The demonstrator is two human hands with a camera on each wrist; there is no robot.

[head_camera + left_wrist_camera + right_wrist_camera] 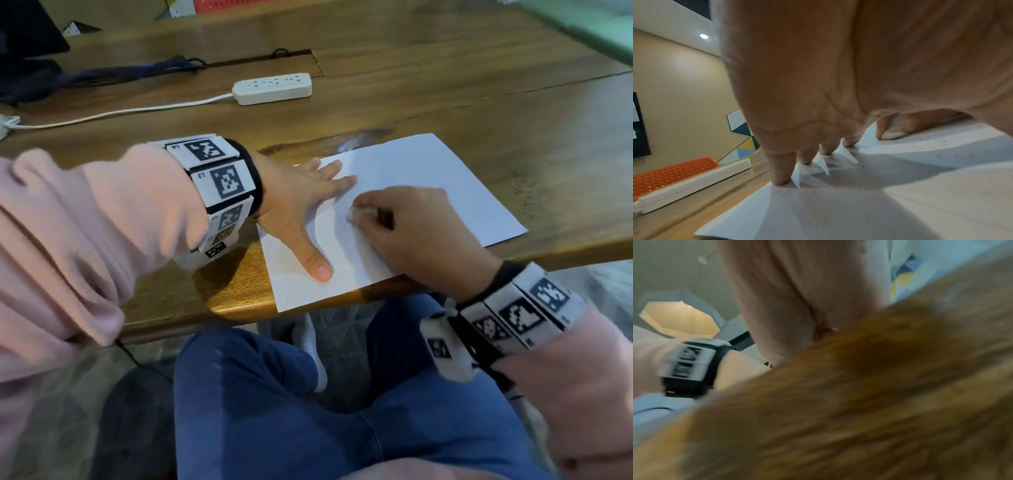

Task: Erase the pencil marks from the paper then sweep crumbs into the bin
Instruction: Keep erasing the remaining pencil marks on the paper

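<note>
Paper (428, 178): white sheet flat on the wooden table (445, 102), its near corner overhanging the table's front edge. Left hand (294, 209) lies on the paper's left part, fingers straight and spread, thumb stretched toward the paper's near edge; it presses the sheet flat and holds nothing. In the left wrist view its fingertips (780, 178) touch the paper close to the sheet's far-left edge. Right hand (411, 226) is over the middle of the paper, fingers curled and pinching a small whitish eraser (356, 213) whose lower face touches the sheet. Small dark specks are scattered on the paper near the eraser. White power strip (274, 87) lies on the table beyond the paper, well apart. Right wrist view is blurred, mostly table wood
</note>
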